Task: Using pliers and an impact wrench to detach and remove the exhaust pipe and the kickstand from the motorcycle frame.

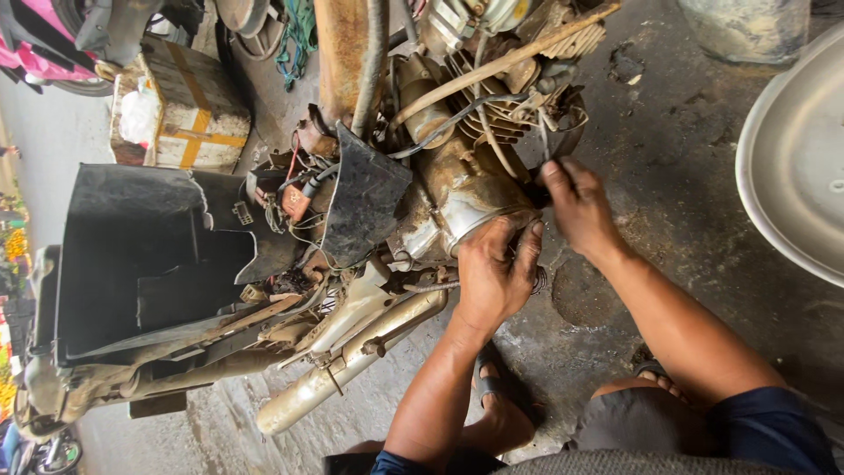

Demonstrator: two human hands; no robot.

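At the far left a black plastic body panel (145, 255) of a stripped motorbike lies on its side on the concrete floor (686, 176), with a taped cardboard box (189, 114) behind it. Just right of the panel, a tangle of wires and a small red connector (295, 200) sit beside a dark plastic guard (365, 198). Below these a dirty exhaust pipe (352, 361) runs slantwise towards the lower left. The engine (457, 176), rusty and oil-stained, takes up the middle, its finned cylinder (492, 110) pointing up the frame. The left hand (494, 273) lies against the lower edge of the engine casing, fingers curled and pressed to the metal; whether they grip anything cannot be told. The right hand (576, 207) is just right of it, at the casing's side, fingers pinched together on some small part or tool too hidden to name. A sandalled foot (501, 387) rests below the hands. At the far right edge lies a large pale metal basin (791, 149).
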